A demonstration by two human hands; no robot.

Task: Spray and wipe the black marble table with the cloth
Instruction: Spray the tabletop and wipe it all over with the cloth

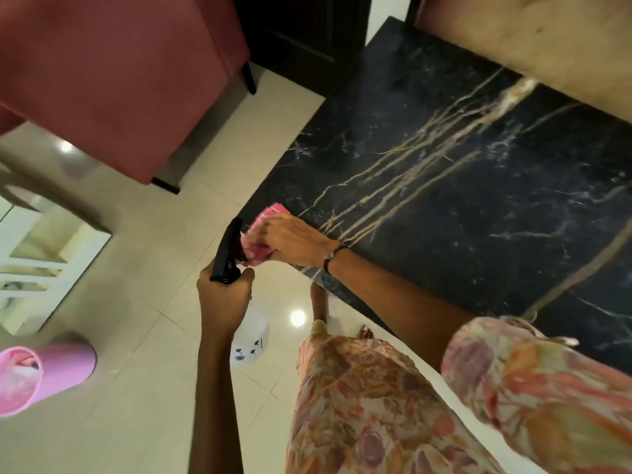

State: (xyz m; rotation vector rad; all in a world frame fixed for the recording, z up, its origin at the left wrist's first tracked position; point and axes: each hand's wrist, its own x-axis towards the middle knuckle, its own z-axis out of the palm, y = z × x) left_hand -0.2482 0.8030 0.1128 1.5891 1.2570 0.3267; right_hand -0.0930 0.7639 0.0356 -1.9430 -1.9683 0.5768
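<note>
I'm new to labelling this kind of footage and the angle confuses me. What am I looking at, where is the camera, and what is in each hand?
There is no machine here: a person cleans with bare hands. The single picture comes from a wide-angle camera on the person's head, looking down, so the arms enter from the bottom. The left hand grips a spray bottle by its black trigger head, held over the floor beside the table. The right hand presses a pink cloth on the corner of the black marble table. A red chair and a pink bin stand on the tiled floor nearby.
</note>
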